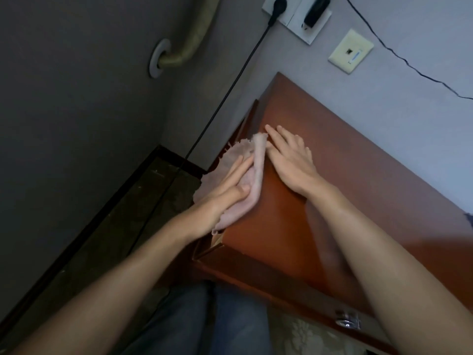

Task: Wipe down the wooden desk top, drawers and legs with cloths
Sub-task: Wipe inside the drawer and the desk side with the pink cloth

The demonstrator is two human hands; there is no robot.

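A reddish-brown wooden desk fills the right half of the head view, its top running from the wall toward me. A pale pink cloth is draped over the desk's left edge and down its side. My left hand presses flat on the cloth with straight fingers, against the side panel. My right hand lies flat on the desk top beside the cloth, fingers straight and pointing at the far corner. A metal drawer handle shows low on the desk front.
A black cable runs from a wall socket down past the desk's left side to the dark floor. A handrail is fixed to the grey wall on the left. A beige wall plate sits above the desk. My jeans are below.
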